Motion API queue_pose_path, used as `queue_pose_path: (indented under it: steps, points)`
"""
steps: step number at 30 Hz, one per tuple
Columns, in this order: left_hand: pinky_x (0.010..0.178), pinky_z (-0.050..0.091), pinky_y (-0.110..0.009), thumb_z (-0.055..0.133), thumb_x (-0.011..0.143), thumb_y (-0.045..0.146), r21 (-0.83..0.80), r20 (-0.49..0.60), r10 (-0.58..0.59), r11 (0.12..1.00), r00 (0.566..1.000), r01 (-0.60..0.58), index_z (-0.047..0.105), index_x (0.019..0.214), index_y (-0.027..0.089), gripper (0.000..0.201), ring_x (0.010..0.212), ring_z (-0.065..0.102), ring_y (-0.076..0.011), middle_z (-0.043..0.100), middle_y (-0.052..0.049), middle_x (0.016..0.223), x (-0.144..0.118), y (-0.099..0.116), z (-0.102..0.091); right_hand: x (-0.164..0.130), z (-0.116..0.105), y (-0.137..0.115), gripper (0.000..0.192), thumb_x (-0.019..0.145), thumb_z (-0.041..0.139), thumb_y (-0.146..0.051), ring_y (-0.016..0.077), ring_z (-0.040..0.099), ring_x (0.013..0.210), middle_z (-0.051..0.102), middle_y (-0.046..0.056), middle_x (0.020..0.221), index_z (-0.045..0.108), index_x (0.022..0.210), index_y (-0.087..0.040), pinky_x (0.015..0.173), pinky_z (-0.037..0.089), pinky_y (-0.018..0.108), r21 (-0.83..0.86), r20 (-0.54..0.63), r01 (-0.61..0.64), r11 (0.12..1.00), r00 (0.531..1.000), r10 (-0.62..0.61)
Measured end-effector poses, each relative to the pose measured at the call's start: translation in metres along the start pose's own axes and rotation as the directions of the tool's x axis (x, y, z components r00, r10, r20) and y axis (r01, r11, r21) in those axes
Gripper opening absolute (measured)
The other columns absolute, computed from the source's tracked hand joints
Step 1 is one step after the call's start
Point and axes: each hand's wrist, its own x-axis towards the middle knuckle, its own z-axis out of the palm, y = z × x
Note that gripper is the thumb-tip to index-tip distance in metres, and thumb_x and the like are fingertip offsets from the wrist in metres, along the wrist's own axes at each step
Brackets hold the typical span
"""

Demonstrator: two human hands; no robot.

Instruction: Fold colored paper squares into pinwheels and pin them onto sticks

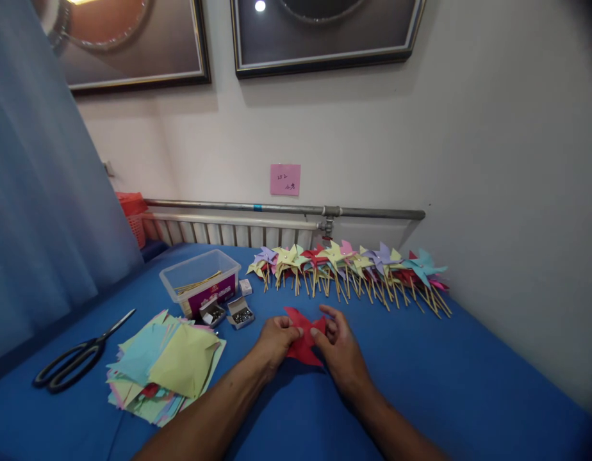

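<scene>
Between my two hands a red paper pinwheel (305, 346) is held above the blue cloth, its points folded in toward the middle. My left hand (277, 339) pinches its left side, the thumb near the centre. From the right, my right hand (339, 342) grips the paper between thumb and curled fingers, with the index finger raised. Whether a pin sits at the centre cannot be made out. Just beyond my left hand stand two small open boxes of metal pins, one (241, 314) beside the other (212, 314).
A stack of coloured paper (180, 358) and black-handled scissors (79, 358) lie at left. Behind them is a clear plastic tub (200, 272) with thin sticks. Finished pinwheels on sticks (334, 256) line the back, below a radiator pipe (286, 209).
</scene>
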Motion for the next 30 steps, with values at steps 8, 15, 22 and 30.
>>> queue_pose_path:
  steps: [8,15,22,30]
  points:
    - [0.052,0.036,-0.023,0.076,0.057,0.028,-0.023,-0.005,0.018,1.0,1.0,-0.018,0.058,0.063,0.015,0.023,0.048,0.049,-0.0095,0.057,0.001,0.054,0.001,-0.007,0.003,0.004,0.005,0.016,0.032,0.073,0.066,-0.044,0.0185,0.061,0.066,0.067,0.003,0.078,0.059,0.093,-0.019,0.061,0.05,0.03,0.118,0.037,-0.086,0.989,0.996,0.082]
    - [0.052,0.036,-0.023,0.078,0.051,0.025,-0.055,-0.008,-0.014,0.998,1.0,0.014,0.063,0.063,0.013,0.022,0.049,0.049,-0.0097,0.061,-0.001,0.057,-0.005,0.0,0.008,0.005,0.004,0.015,0.032,0.071,0.065,-0.039,0.0172,0.059,0.06,0.068,0.002,0.076,0.059,0.096,-0.02,0.054,0.047,0.027,-0.025,-0.019,-0.034,0.999,0.999,0.034]
    - [0.054,0.039,-0.025,0.076,0.049,0.018,-0.077,0.057,-0.039,0.996,0.998,0.044,0.067,0.06,0.012,0.015,0.05,0.052,-0.0118,0.064,-0.003,0.057,-0.013,0.014,0.007,0.002,-0.004,-0.002,0.03,0.07,0.063,-0.031,0.0159,0.056,0.063,0.063,-0.001,0.073,0.058,0.097,-0.02,0.058,0.046,0.027,-0.072,0.069,-0.01,0.997,0.998,0.015]
    - [0.059,0.044,-0.026,0.076,0.051,0.016,-0.124,0.118,-0.034,0.991,0.992,0.049,0.071,0.063,0.011,0.014,0.055,0.057,-0.0142,0.068,-0.004,0.061,-0.018,0.018,0.006,0.001,-0.004,-0.008,0.029,0.068,0.064,-0.031,0.0152,0.055,0.06,0.062,-0.003,0.069,0.057,0.094,-0.019,0.057,0.045,0.026,-0.02,0.109,-0.054,0.998,0.993,0.056]
